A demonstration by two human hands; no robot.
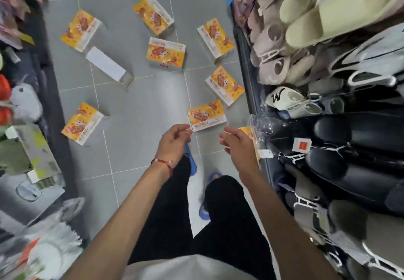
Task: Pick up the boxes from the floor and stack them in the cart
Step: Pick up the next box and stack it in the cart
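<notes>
Several yellow-and-white boxes lie scattered on the grey tiled floor. The nearest box [206,115] sits just beyond my fingertips. Others lie at the left [82,123], the far left [80,29], the far middle [153,14], the centre [166,53] and along the right [215,39] [224,85]. One box [109,66] lies with its plain white side up. My left hand [175,142] and my right hand [237,142] reach forward side by side, fingers loosely curled, holding nothing. A yellow box corner [246,131] peeks out behind my right hand. No cart is in view.
A shelf rack of slippers and shoes [328,83] lines the right side of the aisle. Shelves of packaged goods [28,148] line the left. My legs in black trousers and blue sandals [192,164] stand on the floor below my hands.
</notes>
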